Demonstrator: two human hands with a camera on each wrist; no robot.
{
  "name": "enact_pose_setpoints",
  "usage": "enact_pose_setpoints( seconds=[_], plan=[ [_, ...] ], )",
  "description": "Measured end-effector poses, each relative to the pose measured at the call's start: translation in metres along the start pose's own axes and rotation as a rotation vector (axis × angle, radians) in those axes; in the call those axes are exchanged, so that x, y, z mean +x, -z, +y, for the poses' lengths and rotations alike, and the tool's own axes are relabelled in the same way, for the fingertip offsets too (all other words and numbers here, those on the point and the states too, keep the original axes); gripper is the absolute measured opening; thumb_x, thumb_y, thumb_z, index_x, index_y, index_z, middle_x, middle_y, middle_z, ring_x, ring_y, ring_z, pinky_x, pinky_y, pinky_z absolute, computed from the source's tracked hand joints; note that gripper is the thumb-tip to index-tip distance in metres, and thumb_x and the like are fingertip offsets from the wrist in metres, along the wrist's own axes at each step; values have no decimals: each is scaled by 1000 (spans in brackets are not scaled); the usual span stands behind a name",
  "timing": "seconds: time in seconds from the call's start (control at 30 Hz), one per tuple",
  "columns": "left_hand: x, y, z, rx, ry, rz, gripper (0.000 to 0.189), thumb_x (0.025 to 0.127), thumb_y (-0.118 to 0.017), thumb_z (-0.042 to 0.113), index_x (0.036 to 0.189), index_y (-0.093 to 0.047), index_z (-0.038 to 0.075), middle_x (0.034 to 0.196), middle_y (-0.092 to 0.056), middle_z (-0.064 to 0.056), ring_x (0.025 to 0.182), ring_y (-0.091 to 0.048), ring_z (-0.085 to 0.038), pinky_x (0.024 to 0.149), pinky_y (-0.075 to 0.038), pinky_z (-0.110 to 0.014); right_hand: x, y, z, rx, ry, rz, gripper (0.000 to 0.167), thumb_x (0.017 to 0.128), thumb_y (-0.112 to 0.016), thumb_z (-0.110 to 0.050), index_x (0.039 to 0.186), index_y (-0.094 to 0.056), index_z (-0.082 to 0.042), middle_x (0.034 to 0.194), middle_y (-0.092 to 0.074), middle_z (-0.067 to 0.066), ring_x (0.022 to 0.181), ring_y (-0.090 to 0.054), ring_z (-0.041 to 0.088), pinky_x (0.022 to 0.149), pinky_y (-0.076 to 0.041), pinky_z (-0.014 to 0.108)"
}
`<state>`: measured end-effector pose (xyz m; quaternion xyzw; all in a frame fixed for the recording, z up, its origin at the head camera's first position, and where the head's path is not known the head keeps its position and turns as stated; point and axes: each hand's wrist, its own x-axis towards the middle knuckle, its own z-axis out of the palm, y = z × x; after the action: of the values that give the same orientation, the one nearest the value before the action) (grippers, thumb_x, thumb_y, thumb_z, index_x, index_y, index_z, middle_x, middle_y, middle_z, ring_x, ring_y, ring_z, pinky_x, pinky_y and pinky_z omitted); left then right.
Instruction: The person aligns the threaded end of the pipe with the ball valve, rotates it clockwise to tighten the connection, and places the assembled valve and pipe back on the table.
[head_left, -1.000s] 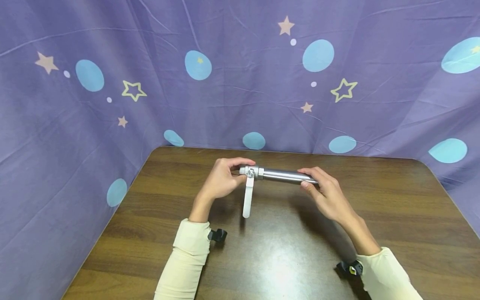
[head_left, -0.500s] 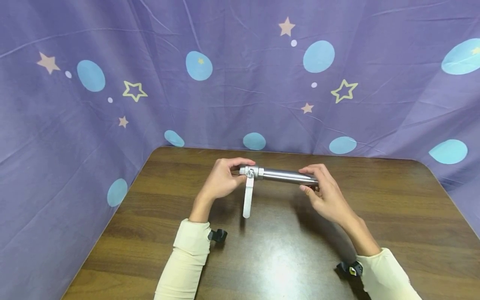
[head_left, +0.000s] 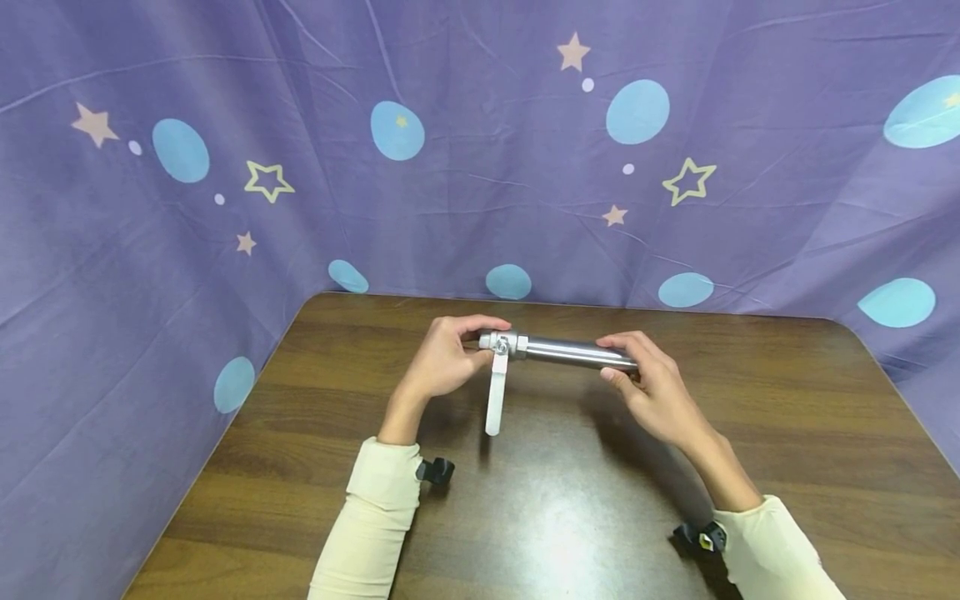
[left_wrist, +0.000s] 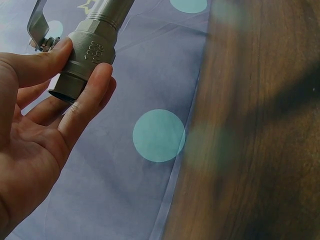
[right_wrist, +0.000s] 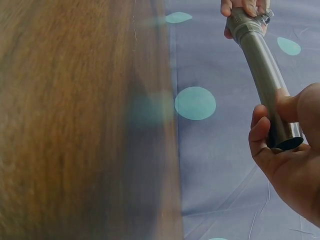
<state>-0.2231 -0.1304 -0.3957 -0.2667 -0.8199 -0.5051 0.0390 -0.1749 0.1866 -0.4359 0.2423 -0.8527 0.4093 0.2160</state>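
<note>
Nothing much has moved: only the right hand [head_left: 656,392] has shifted its fingers slightly on the pipe [head_left: 577,352]. It grasps the pipe's open, hollow end above the table [head_left: 787,433]; the left hand [head_left: 442,362] pinches the valve [left_wrist: 85,55]. Loose fingertip grips could let the assembly drop.

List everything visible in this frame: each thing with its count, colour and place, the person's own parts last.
valve: one, silver metal, held above the table at the pipe's left end
valve handle: one, white, hanging down from the valve
pipe: one, silver metal, joined to the valve, held level
table: one, dark brown wood
backdrop cloth: one, purple with blue dots and stars, behind and beside the table
wrist mounts: two, black, at the cuffs
sleeves: two, cream
left hand: grips the valve
right hand: grips the pipe's right end
</note>
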Motion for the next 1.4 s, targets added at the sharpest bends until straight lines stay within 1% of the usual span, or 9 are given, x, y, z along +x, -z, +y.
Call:
enact_pose_setpoints(
  seconds=[0.27, 0.43, 0.6, 0.9, 1.0, 1.07, 1.17, 1.27, 1.4],
  plan=[
    [0, 0, -1, 6, -7, 0, 41, 83, -71, -12, 120, -80, 3, 110, -82, -13, 90, -73, -15, 78, -62, -31, 0, 0, 0, 2, -32, -12, 37, 97, -72, 2, 134, -70, -4, 115, -73, 5, 87, -60, 7, 77, -47, 12],
    [1, -1, -1, 9, -10, 0, 41, 83, -71, -11, 120, -80, 3, 110, -82, -13, 91, -73, -15, 79, -62, -33, 0, 0, 1, 14, -40, -24, 35, 100, -69, 2, 134, -70, -6, 104, -70, 2, 78, -64, 4, 70, -51, 13],
    [1, -1, -1, 3, -10, -2, 41, 83, -71, -11, 120, -80, 3, 109, -82, -13, 89, -73, -15, 77, -61, -29, 0, 1, 2, 10, -37, -38, 32, 102, -66, 0, 134, -69, -4, 91, -66, 0, 72, -61, 5, 63, -47, 16],
    [2, -1, -1, 10, -18, 2, 40, 83, -71, -11, 120, -80, 3, 110, -82, -12, 89, -72, -13, 77, -60, -24, 1, 1, 3, 0, -16, -59, 31, 104, -64, -1, 134, -68, -1, 91, -64, 0, 72, -66, 12, 68, -49, 15],
    [1, -1, -1, 9, -17, 1, 40, 83, -71, -10, 120, -80, 2, 110, -82, -12, 90, -73, -13, 77, -60, -24, 0, 0, 3, -1, -13, -62, 31, 104, -64, 0, 135, -68, -1, 92, -64, 0, 75, -67, 13, 70, -50, 13],
    [1, -1, -1, 5, -17, 0, 40, 83, -71, -11, 120, -80, 3, 110, -82, -13, 90, -73, -13, 77, -60, -25, 0, 0, 2, -1, -14, -56, 33, 103, -66, -1, 135, -68, -2, 98, -66, 2, 79, -66, 11, 72, -50, 13],
    [1, -1, -2, 1, -17, 1, 40, 83, -71, -11, 120, -80, 2, 110, -82, -14, 89, -72, -14, 76, -60, -25, 0, 0, 1, 4, -24, -46, 38, 99, -72, -2, 137, -68, -4, 113, -68, 5, 87, -61, 8, 74, -48, 13],
    [1, -1, -2, -3, -16, 3, 41, 82, -71, -12, 120, -80, 2, 109, -82, -14, 87, -71, -13, 73, -58, -24, -1, -1, -1, 13, -30, -36, 44, 95, -77, 0, 138, -67, -6, 128, -64, 7, 92, -55, 8, 71, -47, 14],
    [1, 0, -2, -3, -18, 4, 42, 82, -71, -13, 120, -80, 2, 110, -82, -14, 87, -69, -11, 73, -58, -23, -1, -1, -2, 12, -8, -19, 46, 92, -76, 8, 135, -65, -5, 129, -61, 10, 98, -54, 7, 65, -49, 13]
  ],
)
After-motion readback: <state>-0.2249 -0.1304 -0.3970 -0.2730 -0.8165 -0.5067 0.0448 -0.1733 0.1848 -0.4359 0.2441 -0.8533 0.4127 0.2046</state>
